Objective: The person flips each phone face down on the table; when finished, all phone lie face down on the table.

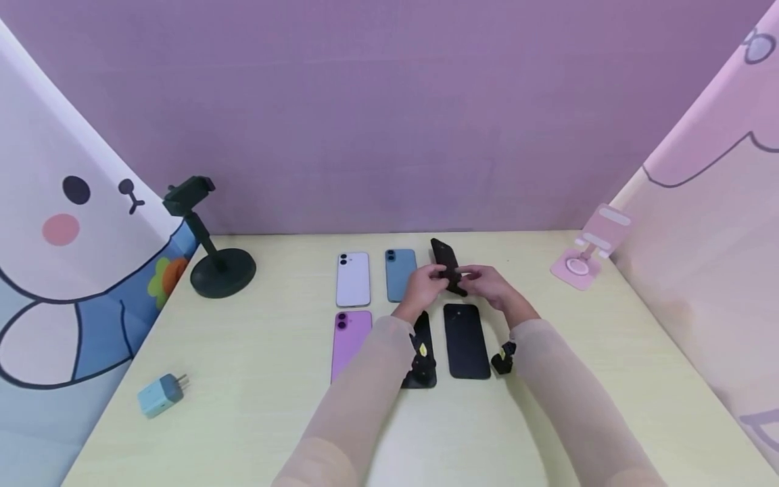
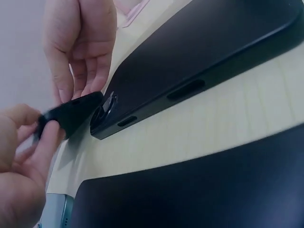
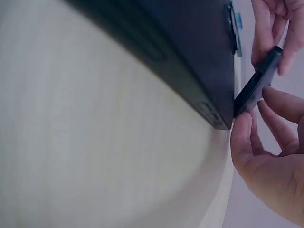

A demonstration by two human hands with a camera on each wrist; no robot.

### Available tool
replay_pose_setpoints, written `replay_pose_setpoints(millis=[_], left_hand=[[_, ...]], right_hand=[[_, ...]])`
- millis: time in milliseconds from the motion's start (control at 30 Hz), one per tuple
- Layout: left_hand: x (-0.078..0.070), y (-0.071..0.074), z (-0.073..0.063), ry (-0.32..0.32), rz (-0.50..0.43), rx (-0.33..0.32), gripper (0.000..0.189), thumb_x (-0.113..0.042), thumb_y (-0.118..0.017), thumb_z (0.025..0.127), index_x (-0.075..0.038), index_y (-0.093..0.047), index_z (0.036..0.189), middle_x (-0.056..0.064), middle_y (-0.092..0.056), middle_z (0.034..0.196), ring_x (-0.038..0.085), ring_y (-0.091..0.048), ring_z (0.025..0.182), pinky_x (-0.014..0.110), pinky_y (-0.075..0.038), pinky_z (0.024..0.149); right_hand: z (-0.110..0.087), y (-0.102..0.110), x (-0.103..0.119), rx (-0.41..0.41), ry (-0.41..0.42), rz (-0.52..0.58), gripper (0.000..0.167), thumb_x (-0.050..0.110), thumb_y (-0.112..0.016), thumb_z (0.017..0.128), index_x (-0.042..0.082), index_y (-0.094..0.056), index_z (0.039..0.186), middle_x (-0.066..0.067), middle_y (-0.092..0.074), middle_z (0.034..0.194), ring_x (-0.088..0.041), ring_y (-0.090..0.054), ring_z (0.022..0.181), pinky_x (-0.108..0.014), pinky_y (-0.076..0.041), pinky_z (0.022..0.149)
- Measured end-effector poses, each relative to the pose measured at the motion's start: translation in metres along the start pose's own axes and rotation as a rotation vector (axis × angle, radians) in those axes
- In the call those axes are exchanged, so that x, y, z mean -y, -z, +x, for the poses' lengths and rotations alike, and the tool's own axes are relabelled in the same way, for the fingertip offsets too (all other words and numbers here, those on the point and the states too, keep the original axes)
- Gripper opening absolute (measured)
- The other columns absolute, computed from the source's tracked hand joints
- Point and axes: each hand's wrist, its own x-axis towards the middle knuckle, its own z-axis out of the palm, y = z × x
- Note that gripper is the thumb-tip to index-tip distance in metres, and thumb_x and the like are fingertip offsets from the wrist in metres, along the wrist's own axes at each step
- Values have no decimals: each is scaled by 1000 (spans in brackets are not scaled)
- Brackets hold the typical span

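Observation:
Both hands hold a black phone (image 1: 446, 257), tilted up on edge at the back of the group of phones. My left hand (image 1: 421, 291) pinches one side with thumb and fingers, and the left wrist view shows its thumb on the dark edge (image 2: 71, 116). At the opposite side, my right hand (image 1: 491, 285) grips the phone between thumb and fingertips. Just in front lies a flat black phone (image 1: 467, 341), with a dark camera ring (image 2: 105, 107) at its corner. Another black phone (image 1: 429, 368) is partly hidden under my left forearm.
Left of the hands lie a blue phone (image 1: 398, 274), a pale lavender phone (image 1: 353, 281) and a purple phone (image 1: 349, 341). A dark green stand (image 1: 222, 272) is at the back left, a blue charger plug (image 1: 160, 396) at front left, and a pink stand (image 1: 577, 267) at back right.

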Motion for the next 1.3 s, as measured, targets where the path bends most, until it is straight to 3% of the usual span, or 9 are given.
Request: replay_pose_setpoints(millis=[267, 433, 667, 967, 1133, 1300], left_hand=[[5, -3, 0, 19, 205, -25, 32, -8, -66, 91, -3, -66, 123, 12, -68, 114, 22, -63, 104, 28, -51, 82], [8, -1, 1, 25, 253, -47, 32, -5, -67, 90, -1, -66, 122, 12, -68, 113, 23, -62, 105, 29, -51, 85], [6, 3, 0, 24, 335, -27, 32, -4, -67, 90, -2, -67, 121, 10, -68, 109, 21, -62, 102, 28, -50, 83], [9, 3, 0, 12, 339, -35, 29, -5, -68, 90, -2, -69, 119, 11, -69, 109, 21, -63, 103, 28, -51, 84], [10, 1, 0, 11, 338, -37, 29, -6, -69, 90, -2, -69, 118, 11, -69, 108, 21, -63, 103, 29, -51, 84], [6, 6, -5, 34, 292, 34, 36, -13, -67, 93, -3, -63, 128, 10, -66, 115, 21, -62, 105, 30, -51, 84]], right_hand=[[1, -6, 6, -67, -53, -187, 44, 0, -62, 91, -5, -53, 134, -28, -52, 122, -32, -53, 101, -35, -47, 79], [3, -8, 8, -105, -84, -203, 44, 2, -64, 91, -2, -55, 134, -27, -52, 124, -33, -55, 102, -38, -47, 83], [3, -7, 6, -141, -77, -203, 42, -3, -66, 88, -5, -58, 129, -22, -57, 112, -29, -55, 95, -31, -47, 76], [2, -7, 3, -140, -71, -182, 42, -1, -66, 89, -5, -58, 130, -24, -56, 117, -30, -53, 101, -29, -48, 77], [1, -4, 1, -122, -41, -144, 39, 0, -69, 87, -1, -63, 125, -19, -58, 106, -26, -53, 92, -29, -47, 71], [-7, 1, 1, -81, -54, -136, 39, 7, -65, 91, -1, -60, 129, -24, -58, 116, -30, -60, 97, -37, -50, 85]])
